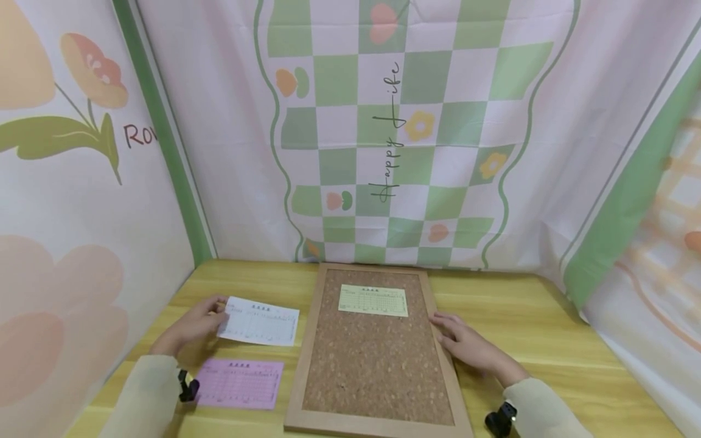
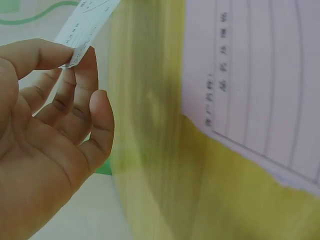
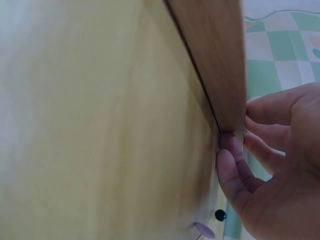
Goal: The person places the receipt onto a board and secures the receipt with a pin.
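Note:
In the head view my left hand [image 1: 194, 322] pinches the left edge of a white printed slip [image 1: 260, 322], tilted over the table. The left wrist view has the same slip [image 2: 85, 32] between thumb and fingers. My right hand [image 1: 473, 347] rests its fingertips against the right edge of a wood-framed cork board [image 1: 375, 365]. In the right wrist view those fingertips touch the frame's side [image 3: 220, 75]. A pale yellow slip [image 1: 372, 301] lies on the upper part of the cork. Below the left hand, a pink slip [image 1: 241, 386] lies on the table.
The wooden table [image 1: 526, 316] meets patterned curtains [image 1: 394, 121] at its back and sides. Beside the right fingers, in the right wrist view, are a purple thumbtack [image 3: 205, 230] and a round black pin head [image 3: 220, 215]. Both wrists wear small black devices [image 1: 188, 386].

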